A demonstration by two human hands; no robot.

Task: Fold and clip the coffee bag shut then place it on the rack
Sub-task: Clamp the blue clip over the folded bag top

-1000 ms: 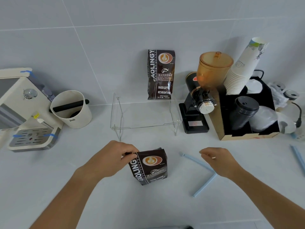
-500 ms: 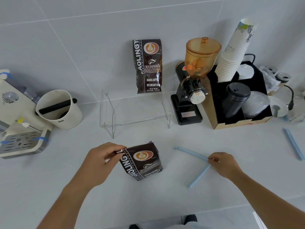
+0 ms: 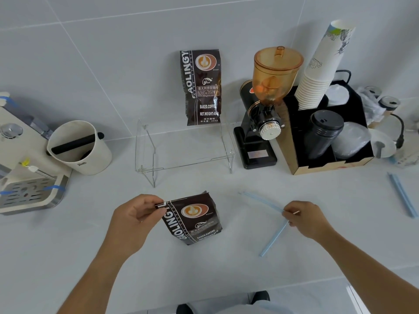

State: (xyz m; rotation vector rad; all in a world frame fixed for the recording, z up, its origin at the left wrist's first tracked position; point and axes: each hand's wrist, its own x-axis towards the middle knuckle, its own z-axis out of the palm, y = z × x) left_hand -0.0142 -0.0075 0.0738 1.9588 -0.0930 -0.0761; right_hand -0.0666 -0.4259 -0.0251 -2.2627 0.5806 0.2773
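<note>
Our left hand (image 3: pixel 136 215) pinches the dark brown foil coffee bag (image 3: pixel 192 219) standing before the clear acrylic rack (image 3: pixel 186 152); our right hand (image 3: pixel 305 217) grips the pale-blue hinged sealing clip (image 3: pixel 271 223) right of it. One-handed, the fold may spring open.

At the counter's back edge stand a black coffee grinder with an amber hopper (image 3: pixel 264 114) and a cardboard organiser box (image 3: pixel 326 163) holding stacked white paper cups (image 3: pixel 317 78). Along the left edge sit a cream knock box (image 3: pixel 79 148) and a cream espresso machine (image 3: pixel 25 177).
</note>
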